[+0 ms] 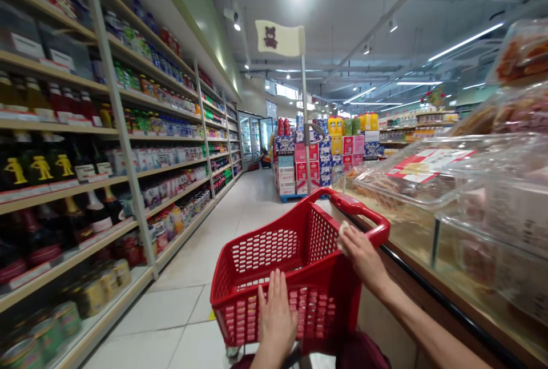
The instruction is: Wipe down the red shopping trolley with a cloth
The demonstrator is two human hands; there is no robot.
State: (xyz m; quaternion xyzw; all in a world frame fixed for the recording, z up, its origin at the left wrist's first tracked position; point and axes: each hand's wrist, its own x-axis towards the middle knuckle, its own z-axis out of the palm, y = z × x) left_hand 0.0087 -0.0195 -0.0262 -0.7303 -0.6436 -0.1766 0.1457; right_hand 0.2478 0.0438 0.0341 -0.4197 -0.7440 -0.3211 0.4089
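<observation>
A red plastic shopping cart (346, 295) with perforated basket walls stands in front of me, its handle to the right. My left hand (277, 309) lies against the near side of the basket, fingers stretched out, holding nothing. At the rim near the handle, my right hand (362, 252) has its fingers closed on a crumpled white cloth or tissue (343, 232). Which of the two it is, I cannot tell. A pole with a cream bear flag (280, 37) rises beyond the cart.
Long shelves (160, 172) of bottles and cans line the left side. To the right, clear plastic food boxes (411, 169) sit on a counter edged by a black rail (436, 295). Stacked cartons (306, 169) stand ahead beside the tiled aisle (231, 203). A crouching person (265, 157) is far off.
</observation>
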